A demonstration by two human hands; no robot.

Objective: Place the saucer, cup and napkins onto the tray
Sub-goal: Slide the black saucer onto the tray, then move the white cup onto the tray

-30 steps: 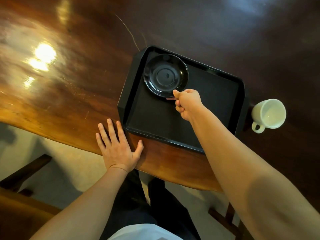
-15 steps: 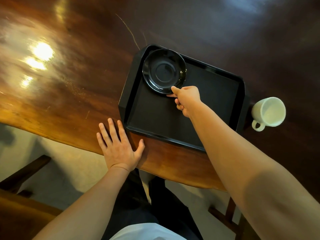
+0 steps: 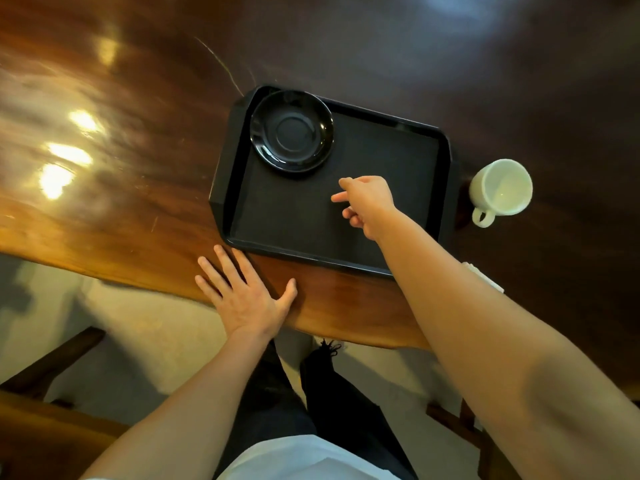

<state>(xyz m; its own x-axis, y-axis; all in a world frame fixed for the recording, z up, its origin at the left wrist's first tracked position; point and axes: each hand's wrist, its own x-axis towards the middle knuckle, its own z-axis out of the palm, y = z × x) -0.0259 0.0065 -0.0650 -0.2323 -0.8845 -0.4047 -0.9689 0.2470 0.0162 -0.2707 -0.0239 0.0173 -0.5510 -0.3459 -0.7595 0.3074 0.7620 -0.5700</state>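
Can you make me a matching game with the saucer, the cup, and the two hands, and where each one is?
Things:
1. saucer
2. cup
3. left hand
4. right hand

Places:
A. flat on the wooden table's near edge
B. open, above the tray's middle
C. in the tray's far left corner
D. on the table, right of the tray

Pairs: 1-C, 2-D, 3-A, 4-B

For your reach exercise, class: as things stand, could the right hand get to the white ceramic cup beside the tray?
Probably yes. The right hand is empty above the black plastic tray, and the white ceramic cup stands just past its right rim with nothing between.
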